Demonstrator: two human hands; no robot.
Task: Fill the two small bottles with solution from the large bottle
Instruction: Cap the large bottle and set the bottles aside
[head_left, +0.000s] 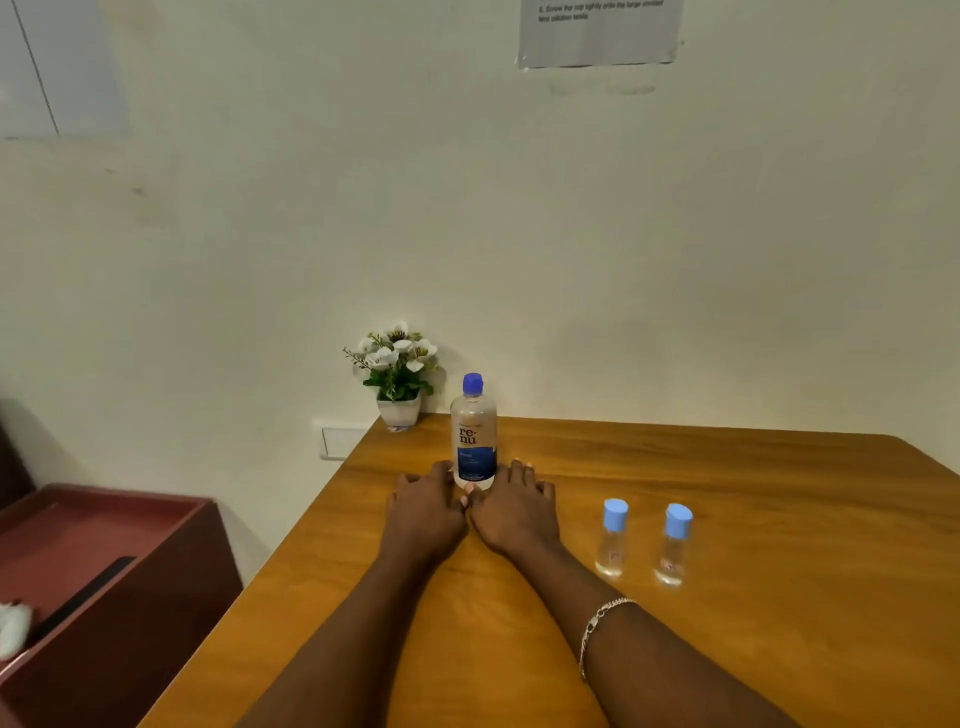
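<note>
The large clear bottle (473, 434) with a dark blue cap and a blue label stands upright on the wooden table (753, 519). My left hand (423, 506) and my right hand (511, 506) lie flat on the table just in front of its base, thumbs touching, fingers spread. Neither hand holds anything. To the right stand two small clear bottles, one (612, 538) and the other (674, 543), both upright with light blue caps on. A chain bracelet is on my right wrist.
A small white pot of white flowers (397, 376) sits at the table's far left corner against the wall. A dark red cabinet (104, 571) stands lower at the left. A printed sheet (597, 31) is taped on the wall above.
</note>
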